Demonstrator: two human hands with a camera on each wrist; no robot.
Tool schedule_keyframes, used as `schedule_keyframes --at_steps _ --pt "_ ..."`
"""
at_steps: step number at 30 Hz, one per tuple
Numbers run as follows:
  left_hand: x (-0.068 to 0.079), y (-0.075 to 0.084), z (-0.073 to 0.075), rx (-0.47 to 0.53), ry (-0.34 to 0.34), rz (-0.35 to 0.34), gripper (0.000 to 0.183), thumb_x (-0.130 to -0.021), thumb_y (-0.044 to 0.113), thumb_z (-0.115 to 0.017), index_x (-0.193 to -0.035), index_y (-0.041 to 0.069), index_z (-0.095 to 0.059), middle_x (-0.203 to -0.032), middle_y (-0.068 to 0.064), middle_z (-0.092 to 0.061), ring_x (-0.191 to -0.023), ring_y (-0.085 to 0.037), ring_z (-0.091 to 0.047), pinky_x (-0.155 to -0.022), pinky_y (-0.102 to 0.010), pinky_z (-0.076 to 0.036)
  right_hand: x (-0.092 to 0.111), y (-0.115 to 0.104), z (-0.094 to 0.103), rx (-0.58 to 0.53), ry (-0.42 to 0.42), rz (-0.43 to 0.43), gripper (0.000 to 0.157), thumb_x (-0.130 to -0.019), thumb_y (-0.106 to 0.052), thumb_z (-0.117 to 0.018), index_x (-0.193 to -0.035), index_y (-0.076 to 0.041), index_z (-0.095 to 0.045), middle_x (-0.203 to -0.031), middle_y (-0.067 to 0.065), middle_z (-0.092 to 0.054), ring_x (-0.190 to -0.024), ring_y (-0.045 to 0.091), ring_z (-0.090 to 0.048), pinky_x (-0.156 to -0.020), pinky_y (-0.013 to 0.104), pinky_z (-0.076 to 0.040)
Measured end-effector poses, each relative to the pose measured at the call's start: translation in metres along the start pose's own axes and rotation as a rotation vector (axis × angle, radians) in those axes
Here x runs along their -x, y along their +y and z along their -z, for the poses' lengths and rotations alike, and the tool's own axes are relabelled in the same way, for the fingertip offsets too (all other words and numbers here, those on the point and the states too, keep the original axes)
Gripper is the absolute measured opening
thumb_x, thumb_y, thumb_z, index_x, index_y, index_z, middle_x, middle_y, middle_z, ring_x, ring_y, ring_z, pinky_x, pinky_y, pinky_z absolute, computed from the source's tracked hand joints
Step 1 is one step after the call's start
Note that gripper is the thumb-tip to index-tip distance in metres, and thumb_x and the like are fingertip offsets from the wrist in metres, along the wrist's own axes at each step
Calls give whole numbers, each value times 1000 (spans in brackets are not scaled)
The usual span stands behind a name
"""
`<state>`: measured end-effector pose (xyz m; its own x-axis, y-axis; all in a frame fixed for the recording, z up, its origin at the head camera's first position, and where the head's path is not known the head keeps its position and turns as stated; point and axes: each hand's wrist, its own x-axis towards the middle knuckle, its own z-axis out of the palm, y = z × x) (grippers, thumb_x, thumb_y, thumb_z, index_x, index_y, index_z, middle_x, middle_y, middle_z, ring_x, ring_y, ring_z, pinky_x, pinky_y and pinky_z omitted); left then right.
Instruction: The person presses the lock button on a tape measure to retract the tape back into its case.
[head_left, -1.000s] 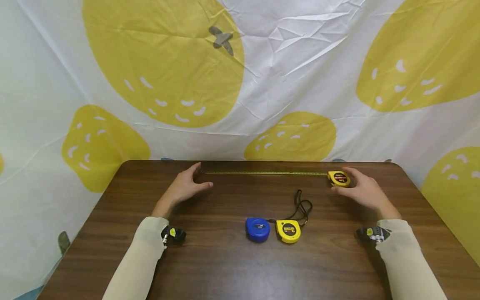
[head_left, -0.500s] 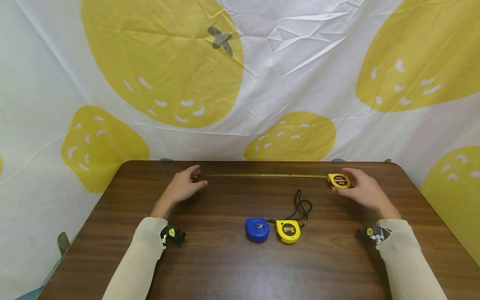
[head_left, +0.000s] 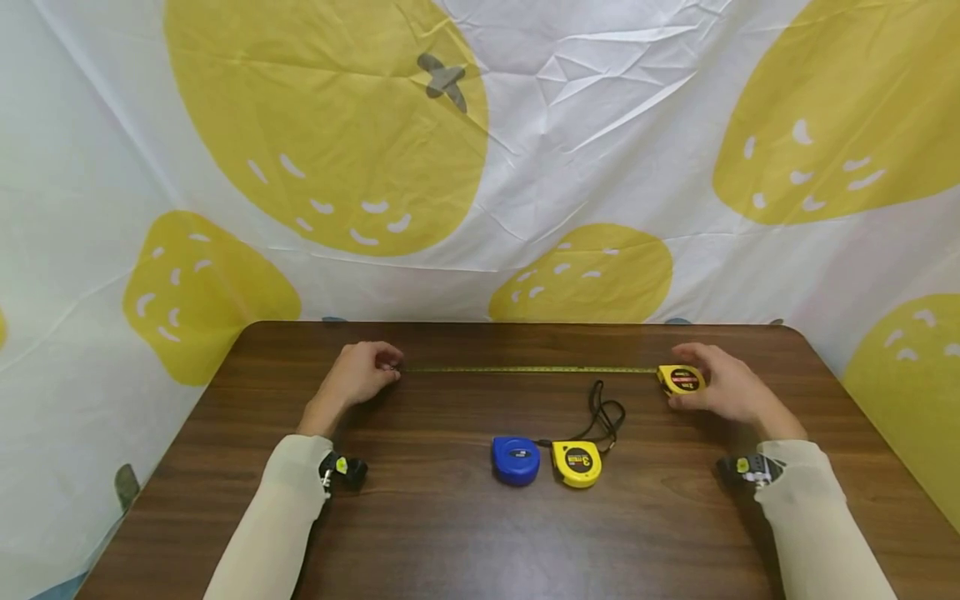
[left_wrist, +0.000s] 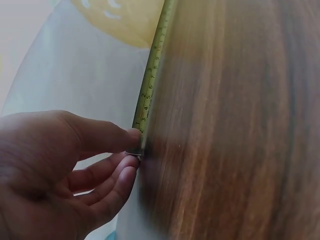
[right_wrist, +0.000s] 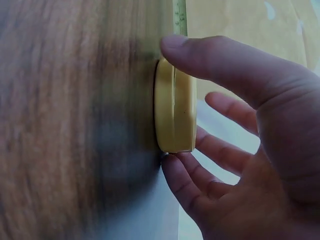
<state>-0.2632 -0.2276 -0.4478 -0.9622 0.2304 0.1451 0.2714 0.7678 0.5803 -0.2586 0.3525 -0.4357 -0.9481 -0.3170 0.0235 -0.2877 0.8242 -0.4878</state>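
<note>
A yellow tape measure point(head_left: 682, 380) with a red label lies toward the back right of the table, and its blade point(head_left: 525, 369) stretches left in a straight line. My left hand point(head_left: 360, 372) pinches the blade's free end; in the left wrist view the metal end hook point(left_wrist: 134, 153) shows between thumb and fingertips. On the other side, my right hand point(head_left: 720, 385) holds the case, thumb on the near side and fingers around the far side. The right wrist view shows the case point(right_wrist: 175, 107) edge-on, standing against the table surface between thumb and fingers.
Nearer the table's middle lie a blue tape measure point(head_left: 515, 461) and a second yellow tape measure point(head_left: 577, 464), with a black wrist strap point(head_left: 611, 414) looped behind them. A white curtain with yellow fruit shapes point(head_left: 585, 271) hangs along the table's back edge.
The left thumb and fingers have closed onto the blade's end. Both hands have come slightly nearer, drawing the tape measure and its stretched blade away from the back edge.
</note>
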Motion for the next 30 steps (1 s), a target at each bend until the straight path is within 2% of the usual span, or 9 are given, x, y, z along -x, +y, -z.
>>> schedule_keyframes --at_steps 4,9,17,22,26,30 --pt "0 -3 -1 -8 -2 -12 18 -92 -2 -80 -110 -1 -81 -99 -10 -80 -92 -25 -75 -86 -45 -60 0 1 -1 9 -30 28 90 -82 -26 -100 -151 6 -54 -143 35 -61 -133 56 -55 -106 73 -43" --pt "2 -3 1 -24 -14 -12 9 -92 -1 -81 -101 3 -82 -89 -5 -78 -86 -22 -73 -82 -43 -59 0 1 -1 4 -44 39 86 -81 -26 -101 -148 5 -56 -143 35 -61 -133 56 -56 -106 73 -44" --pt "3 -5 2 -44 -29 -21 6 -94 2 -82 -96 6 -84 -90 -3 -80 -88 -23 -73 -85 -48 -58 1 2 -1 8 -44 43 80 -82 -25 -101 -144 2 -58 -137 35 -64 -128 55 -59 -101 72 -47" --pt "3 -4 6 -37 -9 -56 5 -94 2 -82 -93 7 -84 -89 -4 -80 -89 -24 -73 -86 -49 -58 2 -1 3 5 -29 53 76 -84 -22 -99 -144 3 -59 -138 35 -64 -131 56 -58 -103 73 -46" --pt "3 -2 13 -30 1 -74 5 -95 3 -81 -93 7 -83 -88 -3 -80 -87 -22 -73 -84 -46 -57 4 -7 9 3 -5 74 73 -86 -20 -97 -144 3 -59 -138 32 -65 -127 53 -60 -100 70 -47" --pt "3 2 22 -18 12 -86 5 -96 2 -80 -95 7 -83 -88 -3 -80 -83 -19 -73 -80 -42 -57 6 -12 14 12 34 106 68 -86 -15 -96 -143 1 -62 -137 26 -67 -117 43 -65 -95 60 -50"
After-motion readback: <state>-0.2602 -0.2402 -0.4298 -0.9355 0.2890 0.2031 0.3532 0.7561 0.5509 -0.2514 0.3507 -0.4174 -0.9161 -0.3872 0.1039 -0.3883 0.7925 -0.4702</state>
